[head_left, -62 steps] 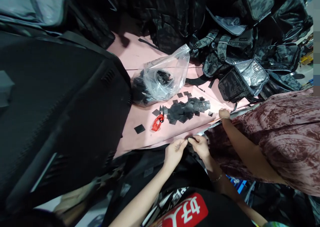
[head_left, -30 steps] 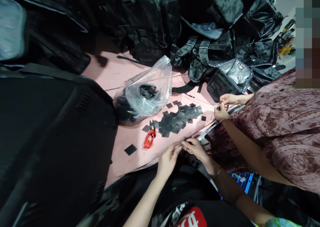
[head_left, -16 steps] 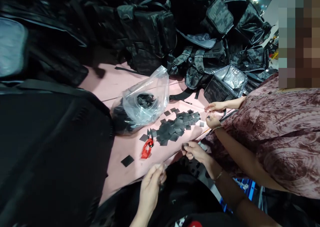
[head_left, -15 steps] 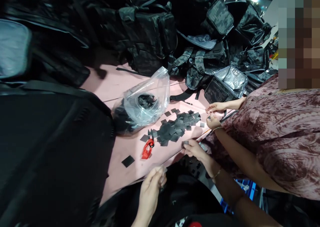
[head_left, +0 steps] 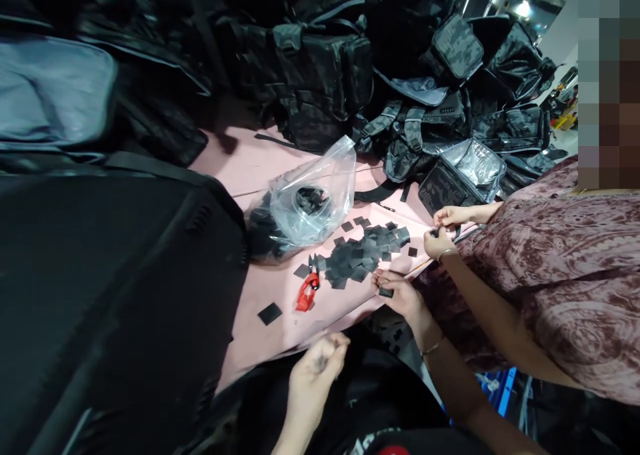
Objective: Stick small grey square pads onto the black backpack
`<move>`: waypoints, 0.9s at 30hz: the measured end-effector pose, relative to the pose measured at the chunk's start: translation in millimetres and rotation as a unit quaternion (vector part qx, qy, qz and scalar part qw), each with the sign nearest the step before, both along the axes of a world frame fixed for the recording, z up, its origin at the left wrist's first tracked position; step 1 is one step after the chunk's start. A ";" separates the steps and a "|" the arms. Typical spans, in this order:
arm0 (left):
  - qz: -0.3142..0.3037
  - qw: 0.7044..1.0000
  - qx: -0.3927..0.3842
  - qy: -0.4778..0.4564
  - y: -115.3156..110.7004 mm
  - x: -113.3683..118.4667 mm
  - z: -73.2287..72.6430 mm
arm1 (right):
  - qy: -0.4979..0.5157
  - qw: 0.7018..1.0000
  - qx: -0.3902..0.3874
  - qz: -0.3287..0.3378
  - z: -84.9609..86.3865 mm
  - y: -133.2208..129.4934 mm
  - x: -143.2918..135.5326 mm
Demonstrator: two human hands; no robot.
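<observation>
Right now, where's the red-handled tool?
Head view, lower half, just left of centre: the red-handled tool lies on the pink cloth between the heap of black squares and a lone square lower left.

From where I stood, the camera on the worker's head faced forward and down, close over the left hand point(head_left: 316, 368) and right hand point(head_left: 404, 297) and on across the desk point(head_left: 330, 313) to the bags point(head_left: 320, 75) behind, a co-worker's patterned garment point(head_left: 555, 261) at its right edge.
</observation>
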State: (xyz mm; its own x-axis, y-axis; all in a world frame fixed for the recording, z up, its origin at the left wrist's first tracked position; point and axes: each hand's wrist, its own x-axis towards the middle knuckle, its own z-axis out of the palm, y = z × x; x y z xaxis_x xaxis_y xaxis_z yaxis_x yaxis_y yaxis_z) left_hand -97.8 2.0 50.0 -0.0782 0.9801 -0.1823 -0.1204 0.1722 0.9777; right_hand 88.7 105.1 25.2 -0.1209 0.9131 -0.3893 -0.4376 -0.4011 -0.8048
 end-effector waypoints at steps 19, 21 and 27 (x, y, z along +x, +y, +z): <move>-0.038 0.988 -0.083 -0.127 7.2 41.8 22.7 | -0.123 0.970 0.158 0.137 44.4 -80.1 -30.2; -0.024 0.987 -0.083 -0.138 9.3 41.2 24.4 | -0.103 0.978 0.129 0.128 46.2 -80.5 -28.4; 0.031 0.987 -0.091 -0.128 -10.3 -17.7 31.9 | 0.063 0.993 -0.086 -0.059 45.5 -63.8 -17.9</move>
